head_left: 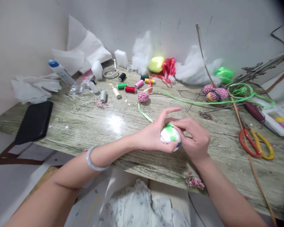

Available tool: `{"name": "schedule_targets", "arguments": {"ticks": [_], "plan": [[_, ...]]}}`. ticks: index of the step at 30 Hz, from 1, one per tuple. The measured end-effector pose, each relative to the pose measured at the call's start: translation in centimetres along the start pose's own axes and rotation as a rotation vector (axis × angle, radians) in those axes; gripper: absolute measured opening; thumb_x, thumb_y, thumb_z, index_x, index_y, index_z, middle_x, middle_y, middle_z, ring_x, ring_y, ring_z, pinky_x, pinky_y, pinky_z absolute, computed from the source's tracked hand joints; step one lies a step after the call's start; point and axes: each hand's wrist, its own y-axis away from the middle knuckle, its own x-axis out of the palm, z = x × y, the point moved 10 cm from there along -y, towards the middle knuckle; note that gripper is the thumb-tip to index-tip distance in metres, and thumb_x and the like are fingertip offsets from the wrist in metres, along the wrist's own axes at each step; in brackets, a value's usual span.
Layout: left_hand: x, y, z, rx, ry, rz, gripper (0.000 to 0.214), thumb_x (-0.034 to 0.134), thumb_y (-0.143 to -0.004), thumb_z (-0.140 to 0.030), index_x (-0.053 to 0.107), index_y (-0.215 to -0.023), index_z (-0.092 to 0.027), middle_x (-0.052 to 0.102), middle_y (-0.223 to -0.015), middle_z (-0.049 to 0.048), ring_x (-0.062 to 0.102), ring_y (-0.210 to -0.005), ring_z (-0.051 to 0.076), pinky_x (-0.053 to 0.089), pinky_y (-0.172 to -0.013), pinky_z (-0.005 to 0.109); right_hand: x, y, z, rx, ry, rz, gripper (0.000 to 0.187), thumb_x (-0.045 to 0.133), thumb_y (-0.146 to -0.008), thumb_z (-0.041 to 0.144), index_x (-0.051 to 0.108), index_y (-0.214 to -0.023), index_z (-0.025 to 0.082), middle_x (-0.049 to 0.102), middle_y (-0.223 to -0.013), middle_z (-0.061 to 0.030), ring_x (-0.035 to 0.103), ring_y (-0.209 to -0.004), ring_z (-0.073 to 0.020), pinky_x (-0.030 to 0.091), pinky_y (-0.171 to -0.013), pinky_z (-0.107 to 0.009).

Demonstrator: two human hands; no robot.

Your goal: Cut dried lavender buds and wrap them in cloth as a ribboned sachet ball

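Observation:
My left hand [156,132] is wrapped round a white egg-shaped ball [167,138] above the front part of the table. Bright green ribbon patches [169,128] lie over the ball's surface. My right hand [195,137] meets the ball from the right, fingers bent and fingertips pinched together at the green ribbon on its upper side. From behind my left hand a pale green ribbon [191,101] runs back past a red-and-white twine ball [143,97] and over to a loose coil at the right. My fingers cover part of the ball.
Several thread spools [130,90] lie mid-table. Behind them are white stuffing [191,67], a yellow bundle [156,64] and a red ribbon bundle [169,66]. Scissors [249,143], dry twigs [257,69] and a brown strip [255,173] are right; a black phone [34,122] is left.

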Motion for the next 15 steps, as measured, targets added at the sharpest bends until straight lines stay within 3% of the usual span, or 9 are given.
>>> {"name": "schedule_targets", "arguments": {"ticks": [5, 10, 12, 15], "plan": [[-0.6, -0.1, -0.4, 0.042, -0.037, -0.027, 0.081, 0.067, -0.069, -0.018, 0.026, -0.139, -0.025, 0.049, -0.134, 0.0139, 0.051, -0.123, 0.028, 0.047, -0.096, 0.04, -1.0, -0.1, 1.8, -0.203, 0.209, 0.003, 0.02, 0.066, -0.078, 0.008, 0.065, -0.094, 0.021, 0.07, -0.082, -0.0036, 0.063, -0.077, -0.0168, 0.048, -0.071, -0.03], [-1.0, -0.3, -0.5, 0.106, -0.215, -0.023, 0.079, 0.065, -0.071, -0.016, 0.026, -0.139, -0.023, 0.048, -0.135, 0.0145, 0.048, -0.127, 0.027, 0.044, -0.101, 0.041, -0.9, -0.4, 2.0, -0.256, 0.271, 0.052, 0.018, 0.066, -0.079, 0.012, 0.063, -0.093, 0.023, 0.069, -0.082, -0.0024, 0.062, -0.076, -0.0173, 0.044, -0.075, -0.033], [-1.4, -0.3, -0.5, 0.151, -0.339, -0.048, 0.081, 0.066, -0.069, -0.015, 0.025, -0.139, -0.023, 0.046, -0.136, 0.0147, 0.047, -0.126, 0.027, 0.044, -0.101, 0.04, -0.6, -0.7, 0.7, -0.142, 0.179, 0.076, 0.01, 0.063, -0.083, 0.017, 0.061, -0.091, 0.023, 0.068, -0.081, -0.0011, 0.062, -0.077, -0.0166, 0.044, -0.078, -0.033], [-1.7, -0.1, -0.8, 0.227, -0.513, -0.072, 0.082, 0.064, -0.07, -0.011, 0.023, -0.14, -0.025, 0.041, -0.139, 0.0142, 0.048, -0.124, 0.026, 0.045, -0.1, 0.039, 0.7, -0.4, -3.4, 0.263, -0.078, 0.186, 0.01, 0.052, -0.091, 0.031, 0.057, -0.095, 0.023, 0.066, -0.076, 0.0002, 0.061, -0.069, -0.015, 0.045, -0.07, -0.029]]}}
